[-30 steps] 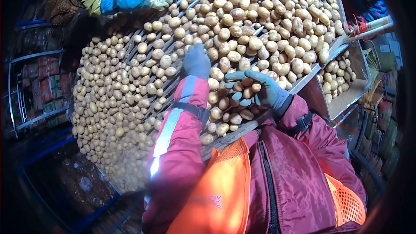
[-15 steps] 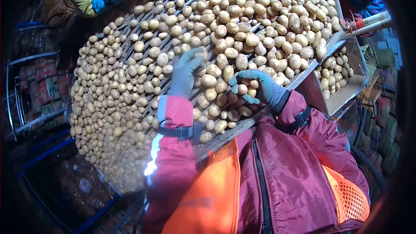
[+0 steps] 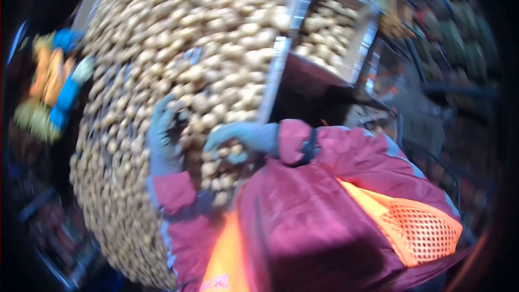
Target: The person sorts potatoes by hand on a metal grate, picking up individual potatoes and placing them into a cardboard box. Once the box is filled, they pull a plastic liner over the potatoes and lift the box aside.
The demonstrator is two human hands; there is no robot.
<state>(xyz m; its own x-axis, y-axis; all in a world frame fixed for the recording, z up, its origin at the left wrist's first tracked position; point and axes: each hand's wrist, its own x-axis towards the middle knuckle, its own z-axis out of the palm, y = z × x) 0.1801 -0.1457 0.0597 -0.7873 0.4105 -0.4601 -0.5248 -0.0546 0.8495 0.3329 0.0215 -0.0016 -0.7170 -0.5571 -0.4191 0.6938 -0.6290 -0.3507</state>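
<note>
Small pale potatoes [image 3: 211, 27] cover a broad sorting surface, blurred by motion. My left hand [image 3: 165, 138], in a grey-blue glove, is over them with its fingers and thumb curved apart and no potato visible between them. To its right, my right hand [image 3: 246, 138] wears a similar glove and is curled round a couple of small potatoes [image 3: 230, 150] near the surface's edge. More potatoes lie just below it.
At the upper right, a box [image 3: 359, 48] holding potatoes adjoins the metal edge [image 3: 274, 70] of the surface. A co-worker's blue sleeve and pale glove [image 3: 84, 70] show at the left. Metal frames stand at the lower left.
The view has swung to the right, so the box and co-worker appear further left. My left hand's fingers remain apart, and my right hand still holds small potatoes.
</note>
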